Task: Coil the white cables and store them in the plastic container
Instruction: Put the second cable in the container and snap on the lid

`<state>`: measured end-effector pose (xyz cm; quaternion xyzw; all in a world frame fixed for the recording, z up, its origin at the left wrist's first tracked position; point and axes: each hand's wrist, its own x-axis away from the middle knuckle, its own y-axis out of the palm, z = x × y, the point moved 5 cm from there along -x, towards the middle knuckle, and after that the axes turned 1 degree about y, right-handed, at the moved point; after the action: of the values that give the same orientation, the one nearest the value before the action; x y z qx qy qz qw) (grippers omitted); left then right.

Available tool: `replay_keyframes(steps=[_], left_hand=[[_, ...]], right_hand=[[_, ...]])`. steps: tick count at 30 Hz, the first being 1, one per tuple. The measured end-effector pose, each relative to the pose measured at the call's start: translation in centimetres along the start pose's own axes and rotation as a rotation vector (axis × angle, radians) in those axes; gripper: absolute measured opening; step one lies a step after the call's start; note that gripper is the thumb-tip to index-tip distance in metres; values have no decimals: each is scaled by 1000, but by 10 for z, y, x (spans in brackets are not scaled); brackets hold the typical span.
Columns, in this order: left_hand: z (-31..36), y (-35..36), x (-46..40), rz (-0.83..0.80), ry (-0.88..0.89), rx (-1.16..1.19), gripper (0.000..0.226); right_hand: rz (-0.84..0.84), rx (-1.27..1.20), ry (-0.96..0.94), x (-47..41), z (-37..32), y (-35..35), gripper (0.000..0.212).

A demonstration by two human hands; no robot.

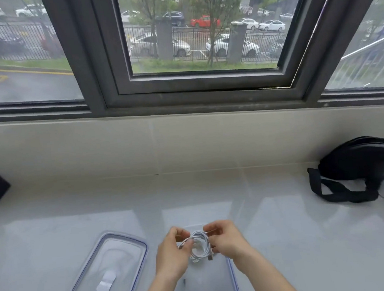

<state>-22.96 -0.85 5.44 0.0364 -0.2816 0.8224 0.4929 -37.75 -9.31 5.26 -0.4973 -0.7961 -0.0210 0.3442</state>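
Both hands, left hand (172, 254) and right hand (226, 239), pinch a coiled white cable (200, 245) above the open container (233, 277); lid (104, 274) lies just left; bare desk (308, 239) right

White cable (199, 245) coiled, held above open clear plastic container (231, 277).
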Motion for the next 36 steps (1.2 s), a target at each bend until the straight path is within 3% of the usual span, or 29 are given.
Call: replay_keyframes(steps=[7, 11, 14, 17, 22, 30, 36], left_hand=[[-32, 25, 15, -56, 7, -142, 13], [-43, 38, 18, -85, 40, -262, 20], [-47, 45, 17, -126, 51, -358, 13], [-54, 55, 14, -186, 11, -416, 21], [-64, 64, 11, -242, -56, -468, 38], [-51, 56, 5, -140, 16, -407, 42], [-20, 31, -8, 9, 117, -307, 25]], right_hand=[[-7, 37, 73, -8, 50, 19, 25], [4, 113, 82, -7, 62, 29, 33], [-20, 149, 91, -2, 63, 36, 40], [-40, 185, 124, -1, 71, 43, 44], [-38, 117, 130, -6, 76, 46, 34], [-39, 14, 199, -9, 65, 41, 62], [20, -25, 66, -4, 29, 18, 40]])
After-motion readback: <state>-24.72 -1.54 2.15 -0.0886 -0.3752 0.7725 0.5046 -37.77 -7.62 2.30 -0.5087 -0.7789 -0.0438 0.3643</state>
